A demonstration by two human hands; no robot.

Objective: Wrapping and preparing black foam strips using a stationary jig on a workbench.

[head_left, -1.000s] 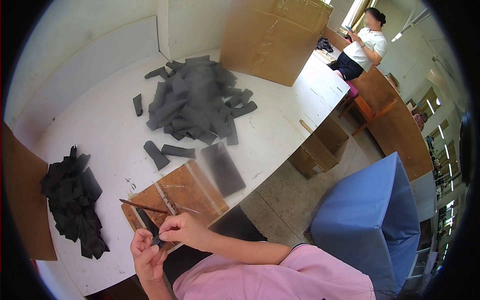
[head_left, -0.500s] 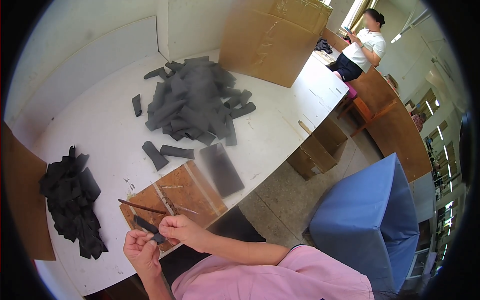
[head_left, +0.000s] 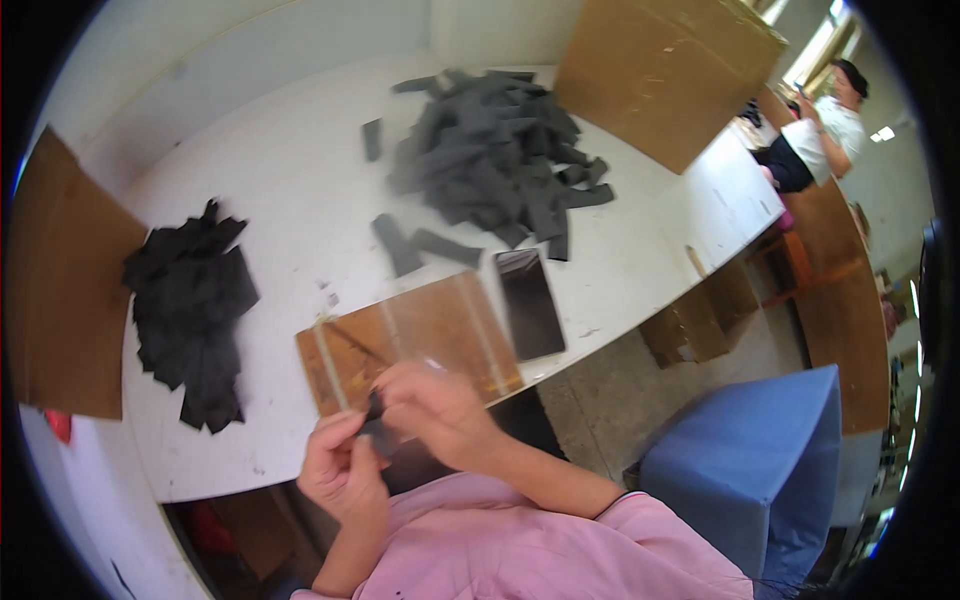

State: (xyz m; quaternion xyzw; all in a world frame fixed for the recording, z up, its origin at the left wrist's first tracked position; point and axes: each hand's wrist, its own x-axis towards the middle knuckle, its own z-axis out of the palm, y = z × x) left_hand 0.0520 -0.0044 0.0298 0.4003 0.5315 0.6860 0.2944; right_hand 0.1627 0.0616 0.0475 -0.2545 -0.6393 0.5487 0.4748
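Note:
Between my two hands, close to the table's near edge, is a small dark fabric piece [head_left: 377, 432]. My left hand [head_left: 342, 468] pinches its lower part with thumb and fingers. The fingers of my right hand [head_left: 432, 408] are closed at its upper end; motion blur hides their exact grip. Just beyond the hands lies a brown wooden board [head_left: 430, 318] with pale strips across it, and a thin dark stick [head_left: 358, 342] rests on it. A dark phone-like slab [head_left: 530, 305] lies to the right of the board.
A large heap of dark grey fabric tubes [head_left: 495, 150] covers the far middle of the white table [head_left: 300, 220]. At left is a pile of black pieces [head_left: 195, 310]. Cardboard boxes [head_left: 665, 75] stand behind; a blue fabric bin [head_left: 715, 460] is at right. A person [head_left: 825, 130] sits far right.
The whole view has shifted, so the table's things appear farther right and higher. My hands still hold the fabric piece, and my right hand has turned over its upper end.

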